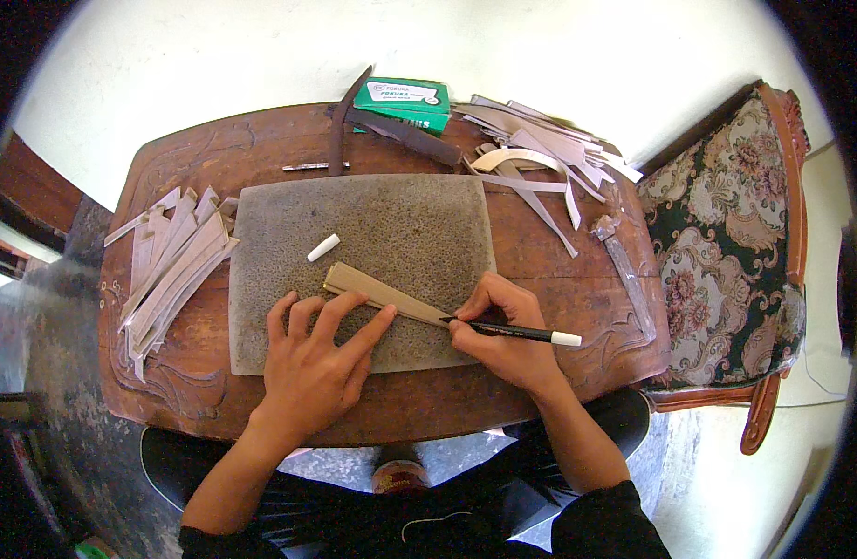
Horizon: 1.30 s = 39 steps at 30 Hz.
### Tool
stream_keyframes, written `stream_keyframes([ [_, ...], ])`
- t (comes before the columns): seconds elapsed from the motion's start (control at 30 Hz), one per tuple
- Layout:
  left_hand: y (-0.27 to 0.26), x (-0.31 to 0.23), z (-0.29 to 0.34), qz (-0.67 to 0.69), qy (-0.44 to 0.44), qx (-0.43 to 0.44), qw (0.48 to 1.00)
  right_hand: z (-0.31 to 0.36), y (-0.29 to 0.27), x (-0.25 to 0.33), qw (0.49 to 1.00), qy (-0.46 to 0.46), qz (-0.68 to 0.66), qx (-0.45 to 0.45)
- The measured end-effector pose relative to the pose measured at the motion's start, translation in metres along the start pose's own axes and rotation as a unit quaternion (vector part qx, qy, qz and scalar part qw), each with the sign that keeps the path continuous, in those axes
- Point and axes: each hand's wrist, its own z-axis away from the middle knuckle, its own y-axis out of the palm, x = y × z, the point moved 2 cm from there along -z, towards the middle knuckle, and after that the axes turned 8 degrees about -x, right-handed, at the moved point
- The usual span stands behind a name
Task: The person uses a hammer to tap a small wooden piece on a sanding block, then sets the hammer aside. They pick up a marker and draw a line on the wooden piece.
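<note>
A tapered, light-brown wooden strip (391, 296) lies slantwise on a grey speckled mat (288, 210). Across its left and middle part my left hand (321, 359) rests with fingers spread, the fingertips touching the wood and the mat. My right hand (507, 331) pinches a black marker pen (512, 331) with a white end. Its tip meets the narrow right end of the strip. The pen's white cap (323, 247) lies loose on the mat, above the strip's wide end.
Bundles of thin wooden strips sit at the left (172, 270) and back right (540, 140). A hammer (405, 138) and a green box (405, 101) are at the back. A small metal-headed tool (624, 270) lies on the right of the carved wooden table (540, 326); a floral chair (726, 252) stands beside.
</note>
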Motion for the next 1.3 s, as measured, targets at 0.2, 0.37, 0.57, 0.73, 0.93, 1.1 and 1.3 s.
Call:
stream_keyframes([
  [0.2, 0.0, 0.0, 0.0, 0.004, -0.001, -0.002, 1.0, 0.0, 0.001, 0.0, 1.0, -0.007, 0.005, 0.0],
  [0.37, 0.0, 0.0, 0.0, 0.002, 0.001, -0.003, 1.0, 0.0, 0.001, -0.002, 1.0, -0.011, 0.01, 0.002],
  [0.57, 0.0, -0.002, -0.001, -0.011, 0.003, -0.018, 1.0, 0.001, -0.003, -0.004, 0.999, 0.03, -0.023, -0.001],
  [0.73, 0.005, 0.0, 0.001, -0.021, 0.011, -0.04, 0.999, -0.003, -0.025, 0.015, 0.998, 0.04, -0.035, -0.026],
  [0.93, 0.002, -0.006, 0.0, -0.033, 0.027, -0.013, 0.999, 0.001, -0.041, 0.026, 0.993, 0.032, -0.109, -0.045],
  [1.1, 0.004, -0.011, -0.001, -0.022, 0.015, -0.014, 1.0, 0.004, -0.023, 0.013, 0.988, 0.047, -0.139, -0.039],
  [1.3, 0.002, -0.014, -0.001, -0.027, 0.021, -0.009, 0.999, 0.007, -0.009, -0.001, 0.997, 0.053, -0.048, 0.005],
])
